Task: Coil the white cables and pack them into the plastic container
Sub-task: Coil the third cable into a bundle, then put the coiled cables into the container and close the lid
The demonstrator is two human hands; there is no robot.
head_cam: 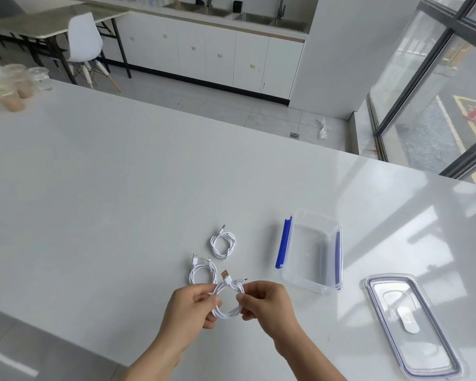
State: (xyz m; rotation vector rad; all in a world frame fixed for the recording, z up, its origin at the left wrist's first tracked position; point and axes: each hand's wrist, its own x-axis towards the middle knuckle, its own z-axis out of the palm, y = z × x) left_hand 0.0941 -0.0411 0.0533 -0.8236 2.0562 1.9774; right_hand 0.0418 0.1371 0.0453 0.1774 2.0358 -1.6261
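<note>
White cable coil (227, 315) between hands: left hand (188, 306) fingers (205, 296) clamp one side, right hand (267, 301) fingers (245, 298) other; seemingly off table (121, 202).

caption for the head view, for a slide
Left hand and right hand hold a coiled cable; near coil and far coil lie beside the open container and lid.

White cables (222, 244), one with an orange plug (225, 274), lie on a white surface (121, 188) beside a clear container (312, 251) with blue clips (284, 243).
</note>
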